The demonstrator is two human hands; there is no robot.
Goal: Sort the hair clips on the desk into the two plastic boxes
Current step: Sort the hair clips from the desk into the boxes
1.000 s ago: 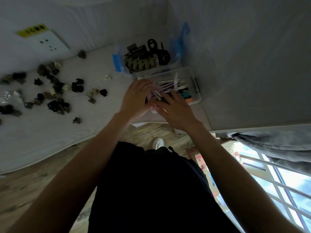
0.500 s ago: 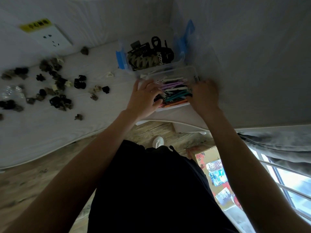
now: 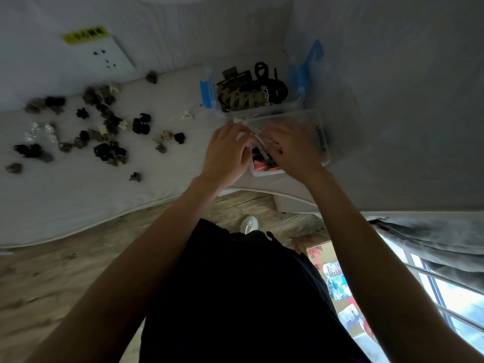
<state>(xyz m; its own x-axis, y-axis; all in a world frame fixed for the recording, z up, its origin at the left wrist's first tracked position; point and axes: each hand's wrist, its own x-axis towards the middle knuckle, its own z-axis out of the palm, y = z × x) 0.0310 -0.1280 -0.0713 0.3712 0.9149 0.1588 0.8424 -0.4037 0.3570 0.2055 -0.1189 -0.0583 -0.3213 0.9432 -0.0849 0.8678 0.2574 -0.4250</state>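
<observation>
Whereas half a second ago the two hands sat at opposite ends of the near box, they have now drawn together over its middle, which suggests the slim clips inside are being tidied or bunched, not that a new clip is being fetched. The white cloth-covered desk (image 3: 78, 195) fills the left and centre of the frame, and the loose pile of small dark and cream claw hair clips (image 3: 104, 132) across its upper-left part has not shifted, so most of the sorting looks undone. At upper centre stands the far clear plastic box with blue latches (image 3: 207, 94), holding large black and olive claw clips (image 3: 243, 96). Touching its near side is the near clear plastic box (image 3: 323, 142), holding thin pink, orange and pale bar clips (image 3: 262, 163). The left hand (image 3: 226, 153) lies at that box's left edge with fingers curled toward the centre, the right hand (image 3: 290, 150) over the box's middle; blur hides the fingertips, so I cannot tell whether either pinches a clip.
</observation>
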